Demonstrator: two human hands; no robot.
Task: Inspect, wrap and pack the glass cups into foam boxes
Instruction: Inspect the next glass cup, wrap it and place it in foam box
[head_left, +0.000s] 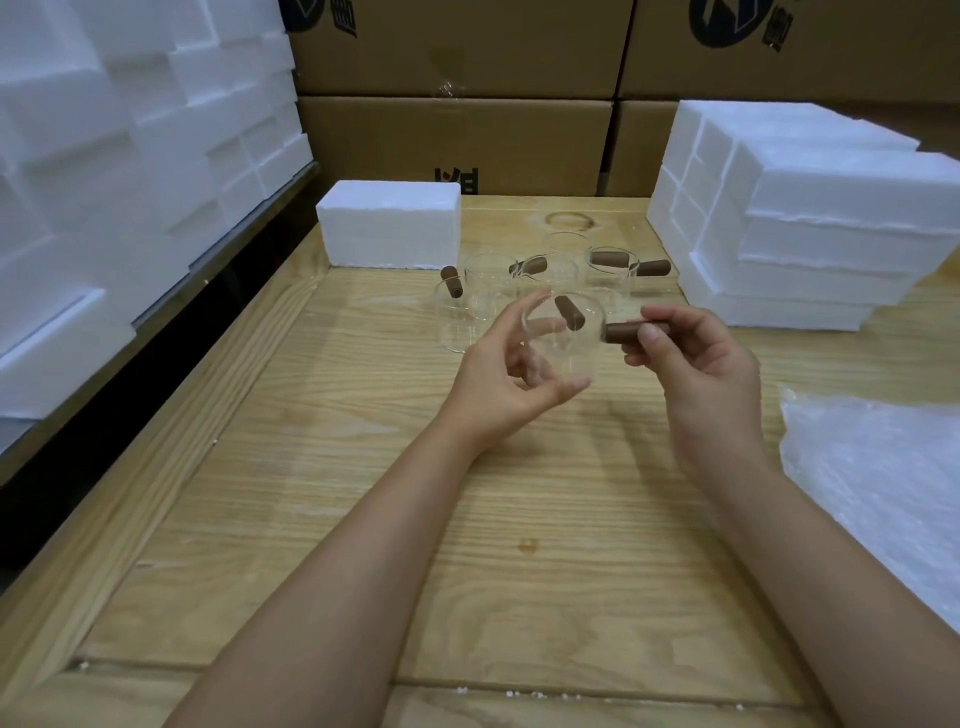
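Forearms (332, 597) stretch over the table (311, 493). The right hand (696, 364) pinches the brown handle (631, 332) of the glass cup (563, 348). Left of that pinch, the left hand (493, 379) spans its clear wall, thumb and fingers curled. It is probably light, slick and breakable, so the handle looks the safest hold.

Wooden table (363, 519): foam boxes (810, 234), glass cups (608, 270), bubble wrap (883, 483)

Cup (563, 338): clear glass, outline faint, base not traceable. Fingers of the left hand (498, 384) behind it show blurred. Right hand (701, 374) partly covers the handle (623, 332). Cups (519, 280) at 12 o'clock overlap; count cannot be told. Carton (457, 52) print at 12 is cut by the top edge. Foam (104, 156) at 9 and wrap (883, 478) at 4 run off frame. Both forearms are cut off at 6.
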